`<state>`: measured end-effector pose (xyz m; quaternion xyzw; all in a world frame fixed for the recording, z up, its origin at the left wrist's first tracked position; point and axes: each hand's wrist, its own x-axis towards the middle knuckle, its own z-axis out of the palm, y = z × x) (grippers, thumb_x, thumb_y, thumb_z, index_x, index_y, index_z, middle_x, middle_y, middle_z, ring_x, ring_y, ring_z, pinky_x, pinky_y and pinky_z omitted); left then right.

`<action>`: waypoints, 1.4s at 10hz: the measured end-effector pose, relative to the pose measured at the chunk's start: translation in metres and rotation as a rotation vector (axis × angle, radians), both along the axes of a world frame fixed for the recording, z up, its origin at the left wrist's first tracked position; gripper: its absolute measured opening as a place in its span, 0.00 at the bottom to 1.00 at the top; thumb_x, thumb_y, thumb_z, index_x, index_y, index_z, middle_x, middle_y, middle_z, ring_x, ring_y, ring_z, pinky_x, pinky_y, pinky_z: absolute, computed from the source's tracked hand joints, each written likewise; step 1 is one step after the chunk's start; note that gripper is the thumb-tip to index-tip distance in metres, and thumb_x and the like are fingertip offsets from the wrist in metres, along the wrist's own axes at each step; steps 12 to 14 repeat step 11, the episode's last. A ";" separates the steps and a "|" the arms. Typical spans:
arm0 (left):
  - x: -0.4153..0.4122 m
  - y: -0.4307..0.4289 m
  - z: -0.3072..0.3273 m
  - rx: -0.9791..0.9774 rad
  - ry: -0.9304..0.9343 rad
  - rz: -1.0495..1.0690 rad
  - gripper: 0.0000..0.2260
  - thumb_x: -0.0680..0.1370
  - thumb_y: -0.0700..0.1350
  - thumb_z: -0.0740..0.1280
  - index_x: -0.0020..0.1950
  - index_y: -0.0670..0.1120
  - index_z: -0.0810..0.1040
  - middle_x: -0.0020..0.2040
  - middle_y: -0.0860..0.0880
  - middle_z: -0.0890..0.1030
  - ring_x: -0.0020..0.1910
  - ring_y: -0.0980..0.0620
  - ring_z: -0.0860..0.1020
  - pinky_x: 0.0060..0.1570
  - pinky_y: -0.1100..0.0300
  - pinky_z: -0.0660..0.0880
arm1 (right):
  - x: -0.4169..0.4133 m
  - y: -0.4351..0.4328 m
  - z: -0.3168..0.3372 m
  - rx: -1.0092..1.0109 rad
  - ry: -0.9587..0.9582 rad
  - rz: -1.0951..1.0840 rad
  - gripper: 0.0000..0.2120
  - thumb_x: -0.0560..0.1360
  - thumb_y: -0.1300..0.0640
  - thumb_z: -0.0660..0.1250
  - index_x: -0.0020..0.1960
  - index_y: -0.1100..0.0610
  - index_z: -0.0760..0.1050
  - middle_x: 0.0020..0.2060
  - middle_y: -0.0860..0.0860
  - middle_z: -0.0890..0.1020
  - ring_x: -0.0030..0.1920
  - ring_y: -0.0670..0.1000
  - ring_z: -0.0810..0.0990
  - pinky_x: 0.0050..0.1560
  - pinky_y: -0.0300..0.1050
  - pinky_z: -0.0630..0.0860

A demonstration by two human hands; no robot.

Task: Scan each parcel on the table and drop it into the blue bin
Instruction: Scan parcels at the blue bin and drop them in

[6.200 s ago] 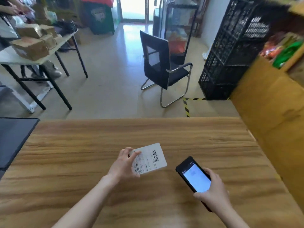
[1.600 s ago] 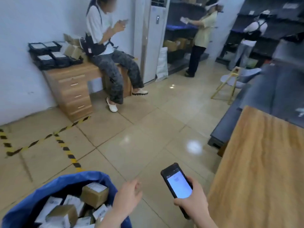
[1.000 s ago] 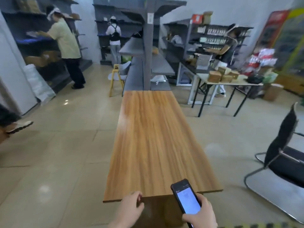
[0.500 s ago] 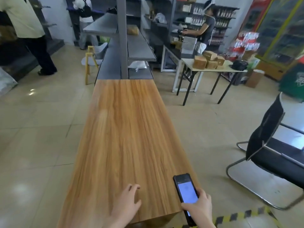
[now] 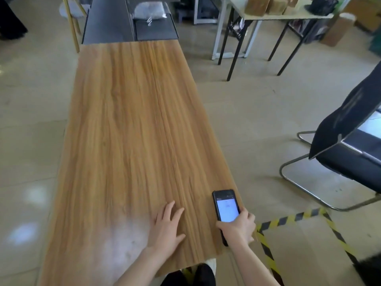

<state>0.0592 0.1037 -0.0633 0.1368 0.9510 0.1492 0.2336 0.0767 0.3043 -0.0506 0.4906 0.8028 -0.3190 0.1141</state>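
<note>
A long wooden table [image 5: 132, 124] stretches away from me, and no parcel lies on it. My left hand [image 5: 168, 228] rests flat on the near end of the table, fingers spread, holding nothing. My right hand [image 5: 237, 228] grips a black handheld scanner [image 5: 225, 207] at the table's right edge, its lit screen facing up. The blue bin is out of view.
A black office chair [image 5: 350, 137] stands on the right. Yellow-black floor tape [image 5: 288, 219] runs beside the table's near corner. A folding table [image 5: 278, 15] with brown boxes [image 5: 257, 5] is at the back right. A dark metal shelf unit [image 5: 127, 19] abuts the table's far end.
My view turned from the blue bin back to the table and tilted down. My left hand, empty since dropping the parcel, has come down flat on the table. The scanner stays in my right hand.
</note>
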 end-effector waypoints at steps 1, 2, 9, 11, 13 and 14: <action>-0.006 0.010 -0.002 -0.079 -0.069 0.000 0.40 0.75 0.60 0.68 0.79 0.57 0.48 0.79 0.52 0.39 0.78 0.46 0.42 0.75 0.43 0.45 | -0.008 0.001 -0.009 0.034 -0.027 0.035 0.44 0.61 0.54 0.80 0.71 0.55 0.60 0.64 0.54 0.65 0.67 0.56 0.64 0.65 0.63 0.66; -0.012 0.018 -0.004 -0.140 -0.109 0.001 0.45 0.72 0.62 0.70 0.79 0.58 0.44 0.78 0.51 0.35 0.77 0.44 0.37 0.74 0.39 0.43 | -0.013 0.001 -0.014 0.070 -0.073 0.077 0.45 0.62 0.52 0.80 0.71 0.54 0.59 0.66 0.54 0.65 0.68 0.56 0.63 0.67 0.62 0.64; -0.023 0.023 0.004 -0.052 -0.194 0.068 0.38 0.75 0.54 0.70 0.78 0.56 0.52 0.79 0.53 0.44 0.76 0.45 0.56 0.72 0.46 0.63 | -0.013 0.025 0.025 -0.004 -0.084 0.312 0.36 0.72 0.42 0.69 0.74 0.51 0.57 0.69 0.53 0.62 0.69 0.55 0.63 0.68 0.58 0.65; -0.064 0.011 0.044 0.124 -0.292 0.237 0.32 0.75 0.56 0.70 0.75 0.51 0.62 0.69 0.47 0.70 0.69 0.48 0.68 0.66 0.55 0.68 | -0.042 0.041 0.089 -0.265 0.167 0.588 0.18 0.72 0.49 0.71 0.61 0.48 0.74 0.54 0.49 0.72 0.55 0.42 0.74 0.52 0.35 0.74; -0.064 0.011 0.044 0.124 -0.292 0.237 0.32 0.75 0.56 0.70 0.75 0.51 0.62 0.69 0.47 0.70 0.69 0.48 0.68 0.66 0.55 0.68 | -0.042 0.041 0.089 -0.265 0.167 0.588 0.18 0.72 0.49 0.71 0.61 0.48 0.74 0.54 0.49 0.72 0.55 0.42 0.74 0.52 0.35 0.74; -0.064 0.011 0.044 0.124 -0.292 0.237 0.32 0.75 0.56 0.70 0.75 0.51 0.62 0.69 0.47 0.70 0.69 0.48 0.68 0.66 0.55 0.68 | -0.042 0.041 0.089 -0.265 0.167 0.588 0.18 0.72 0.49 0.71 0.61 0.48 0.74 0.54 0.49 0.72 0.55 0.42 0.74 0.52 0.35 0.74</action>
